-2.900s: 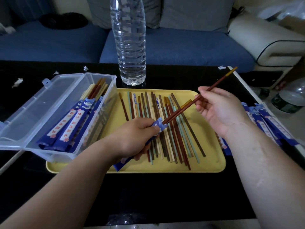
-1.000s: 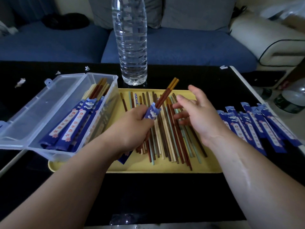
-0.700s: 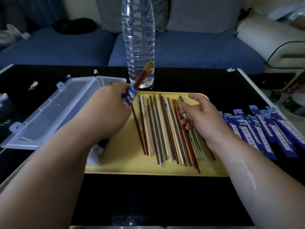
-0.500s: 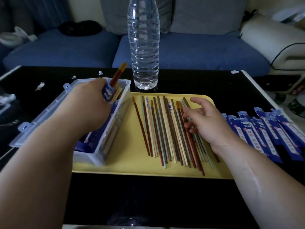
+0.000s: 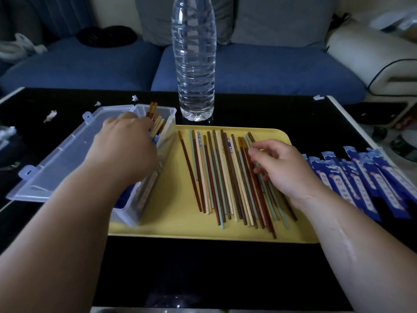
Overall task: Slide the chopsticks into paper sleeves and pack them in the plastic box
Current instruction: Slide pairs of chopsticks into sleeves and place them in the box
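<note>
My left hand reaches into the clear plastic box at the left and grips a pair of chopsticks in a blue sleeve. Only the pair's brown and yellow ends show above the box's far rim. More packed pairs lie in the box, mostly hidden by my hand. Several loose chopsticks in brown, red, teal and cream lie side by side on the yellow tray. My right hand rests on their right side, with thumb and curled fingers pinching some of them.
The box's open lid lies flat to the left. A tall water bottle stands behind the tray. Several empty blue paper sleeves lie at the right of the black table. Paper scraps dot the far left. A blue sofa lies beyond.
My left hand has carried the sleeved pair from above the tray leftward and down into the box. My right hand's fingers have curled onto the loose chopsticks.
</note>
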